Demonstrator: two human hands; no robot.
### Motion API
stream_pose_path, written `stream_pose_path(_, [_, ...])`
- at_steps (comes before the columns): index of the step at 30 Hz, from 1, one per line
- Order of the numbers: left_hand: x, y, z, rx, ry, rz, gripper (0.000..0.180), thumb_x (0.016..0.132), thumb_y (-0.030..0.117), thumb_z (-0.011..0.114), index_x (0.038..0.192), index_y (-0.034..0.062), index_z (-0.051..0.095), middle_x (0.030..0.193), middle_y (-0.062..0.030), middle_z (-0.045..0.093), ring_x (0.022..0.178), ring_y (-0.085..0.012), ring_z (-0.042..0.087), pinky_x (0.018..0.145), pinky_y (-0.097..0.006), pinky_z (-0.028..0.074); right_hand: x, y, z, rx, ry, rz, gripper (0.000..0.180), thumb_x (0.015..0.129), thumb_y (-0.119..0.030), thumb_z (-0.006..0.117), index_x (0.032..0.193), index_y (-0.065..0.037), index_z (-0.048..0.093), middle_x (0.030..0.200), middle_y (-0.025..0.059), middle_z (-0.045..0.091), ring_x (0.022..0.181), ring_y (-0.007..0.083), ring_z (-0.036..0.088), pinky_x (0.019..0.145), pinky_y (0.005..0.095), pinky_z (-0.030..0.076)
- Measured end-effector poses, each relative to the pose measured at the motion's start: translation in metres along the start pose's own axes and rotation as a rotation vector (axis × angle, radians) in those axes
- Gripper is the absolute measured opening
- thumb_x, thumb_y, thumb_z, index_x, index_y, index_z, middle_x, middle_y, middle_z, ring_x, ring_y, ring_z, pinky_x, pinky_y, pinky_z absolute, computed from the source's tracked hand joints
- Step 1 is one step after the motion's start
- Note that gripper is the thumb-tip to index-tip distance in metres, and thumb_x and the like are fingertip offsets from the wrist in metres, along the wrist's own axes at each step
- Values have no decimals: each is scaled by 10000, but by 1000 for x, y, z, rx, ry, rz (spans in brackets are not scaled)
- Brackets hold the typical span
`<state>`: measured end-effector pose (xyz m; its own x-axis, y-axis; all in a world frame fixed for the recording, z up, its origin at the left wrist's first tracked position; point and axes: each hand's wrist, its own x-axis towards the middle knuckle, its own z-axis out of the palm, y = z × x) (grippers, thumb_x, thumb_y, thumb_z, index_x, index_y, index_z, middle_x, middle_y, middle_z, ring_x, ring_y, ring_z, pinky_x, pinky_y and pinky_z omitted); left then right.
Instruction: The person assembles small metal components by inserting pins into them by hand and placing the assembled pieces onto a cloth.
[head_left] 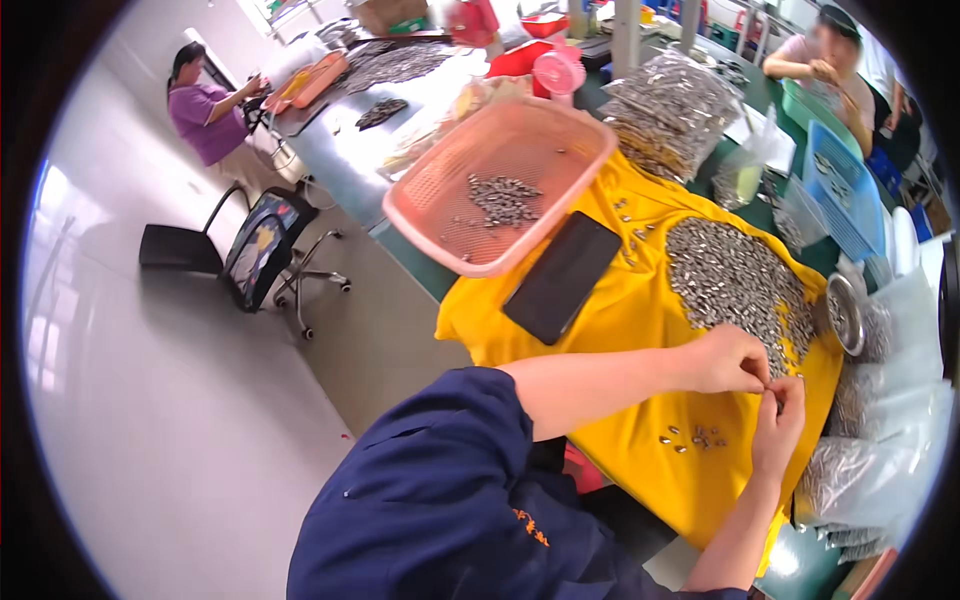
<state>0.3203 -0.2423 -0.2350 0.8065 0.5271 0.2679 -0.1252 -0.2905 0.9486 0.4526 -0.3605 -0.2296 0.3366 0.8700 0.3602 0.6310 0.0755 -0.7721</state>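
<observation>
My left hand [728, 360] and my right hand [782, 425] meet fingertip to fingertip at the near edge of a big pile of small shiny metal pieces [735, 275]. Both are closed in a pinch, and what lies between the fingertips is too small and covered to make out. Under them spreads a yellow cloth [620, 385]. Several loose metal pieces [708, 438] lie on it to the left of my right wrist, and a few more [628, 235] are scattered left of the pile.
A black phone [563, 278] lies beside a pink plastic basket [425, 225] holding more metal pieces. Filled clear bags [845, 480] line the right edge; others [675, 100] are stacked behind. A blue basket [850, 200] stands far right. Two people sit farther off, near an office chair [265, 245] and a green basin [815, 115].
</observation>
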Motion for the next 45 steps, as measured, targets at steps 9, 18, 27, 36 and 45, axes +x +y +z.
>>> stream_pose_path(9, [3, -7, 8, -216, -4, -56, 143, 749, 107, 680, 827, 0, 626, 748, -62, 650, 678, -114, 619, 626, -248, 498, -3, 1, 0, -32, 17, 108, 31, 867, 2, 466, 840, -14, 468, 734, 16, 413, 673, 99, 376, 619, 220, 348])
stream_pose_path(18, [4, -7, 9, -306, 9, -124, 111, 768, 68, 653, 824, -11, 599, 724, -71, 642, 651, -110, 622, 579, -243, 493, 1, 4, 2, -1, 35, 74, 24, 853, -1, 495, 877, -2, 491, 759, 41, 481, 685, 114, 431, 630, 234, 380])
stream_pose_path(27, [-2, -7, 7, -278, 49, -87, 88, 739, 31, 653, 801, -14, 611, 722, -75, 641, 646, -119, 618, 592, -245, 496, -2, -4, 5, -20, 7, 120, 40, 852, -5, 515, 885, 5, 496, 761, 40, 489, 688, 118, 455, 623, 247, 398])
stream_pose_path(36, [-3, 6, -3, -57, 5, -179, 188, 742, 184, 674, 876, 52, 679, 807, -68, 662, 742, -124, 607, 674, -266, 480, 1, -16, 7, -69, 7, 64, 57, 808, -17, 570, 861, 0, 558, 756, 81, 557, 720, 142, 521, 678, 259, 430])
stream_pose_path(45, [11, -10, 12, -219, -29, -334, 154, 785, 66, 657, 913, -17, 637, 823, -48, 652, 744, -86, 598, 691, -217, 481, 3, -10, -14, 122, 16, 171, 98, 751, -97, 609, 819, -30, 585, 707, 107, 592, 613, 184, 574, 561, 290, 458])
